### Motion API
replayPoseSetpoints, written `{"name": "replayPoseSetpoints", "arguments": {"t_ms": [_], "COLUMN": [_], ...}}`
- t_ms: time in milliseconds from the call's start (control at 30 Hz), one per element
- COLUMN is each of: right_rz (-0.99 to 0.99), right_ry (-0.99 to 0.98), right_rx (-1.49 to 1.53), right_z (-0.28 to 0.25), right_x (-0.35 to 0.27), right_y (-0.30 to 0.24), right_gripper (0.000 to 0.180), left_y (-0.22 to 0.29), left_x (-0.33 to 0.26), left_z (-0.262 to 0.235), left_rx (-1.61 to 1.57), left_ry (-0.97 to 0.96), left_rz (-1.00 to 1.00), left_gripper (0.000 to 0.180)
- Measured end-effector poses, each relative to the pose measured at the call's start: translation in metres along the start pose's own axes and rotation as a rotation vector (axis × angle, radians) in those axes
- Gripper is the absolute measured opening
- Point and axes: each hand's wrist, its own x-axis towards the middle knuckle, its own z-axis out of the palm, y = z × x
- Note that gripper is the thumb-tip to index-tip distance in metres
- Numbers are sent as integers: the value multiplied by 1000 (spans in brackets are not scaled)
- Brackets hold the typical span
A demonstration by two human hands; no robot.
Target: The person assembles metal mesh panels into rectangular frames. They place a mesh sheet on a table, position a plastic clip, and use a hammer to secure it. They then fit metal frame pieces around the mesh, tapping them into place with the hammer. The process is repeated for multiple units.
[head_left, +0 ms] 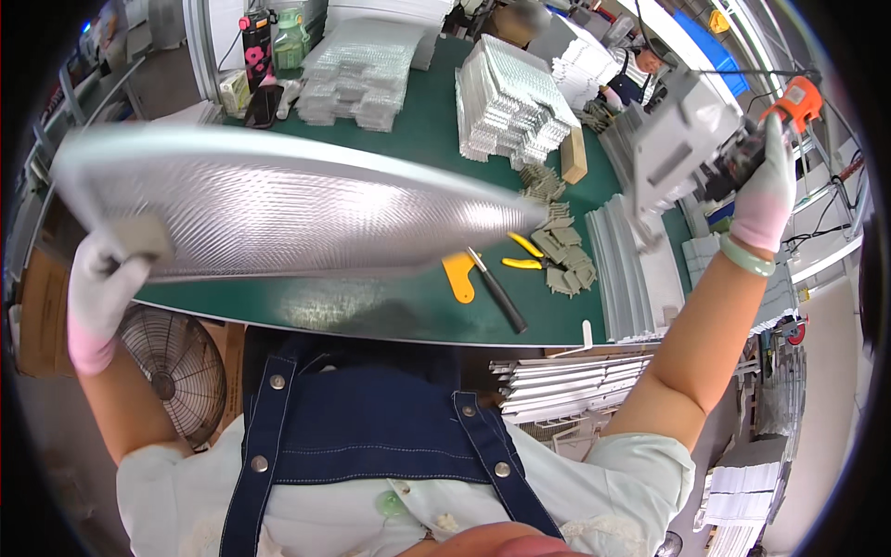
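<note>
1. The left hand (97, 292), in a white glove, is gripping the near left corner of a large silver sheet (288, 204) with a dimpled, bubble-like surface, fingers curled around a small grey block (139, 237) at that corner.
2. The sheet is being held up in the air, tilted, above the green table (418, 139); it is stretching from the left edge of the view to about the middle, and is not touching the tabletop.
3. The right hand (766, 190), also gloved, is raised high on the right and is closing around a hanging power tool with an orange top (794, 102); a grey box-shaped part (673, 153) is sitting just left of the hand.
4. On the table below are lying a yellow scraper (458, 276), a black-handled tool (499, 295), yellow pliers (524, 255) and a heap of small grey blocks (561, 246).
5. Stacks of folded silver sheets (510, 97) are standing further back on the table.
6. Judging from this, the step in hand looks like lifting one sheet into position while the tool is being brought in.
7. The next move probably calls for steadying the floppy sheet and lining the tool up with the corner block before pressing.
</note>
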Motion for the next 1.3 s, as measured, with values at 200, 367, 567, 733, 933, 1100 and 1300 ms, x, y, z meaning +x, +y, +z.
{"name": "replayPoseSetpoints", "arguments": {"t_ms": [200, 367, 567, 733, 933, 1100, 1300], "right_rz": [-676, 162, 730, 529, -92, -79, 164], "right_ry": [222, -781, -1387, -949, -846, -476, -976], "right_rx": [-911, -877, -540, -373, -718, -518, -1058], "right_z": [-1, 40, 59, 119, 171, 181, 163], "right_x": [-43, -214, -285, -239, -176, -171, -192], "right_y": [59, 153, 191, 144, 111, 80, 127], "right_gripper": [47, 32, 41, 25, 32, 28, 30], "left_y": [-65, -86, -130, -129, -138, -130, -121], "left_x": [-20, -4, 4, 2, 5, 3, 7], "left_z": [67, 82, 110, 106, 108, 104, 106], "left_rx": [-93, -217, -78, -47, -48, -92, 3], "left_ry": [333, 377, 126, 132, 141, 108, 181], "left_rz": [9, 2, -120, -73, -10, -116, 16], "left_gripper": [41, 33, 28, 27, 27, 27, 27]}}
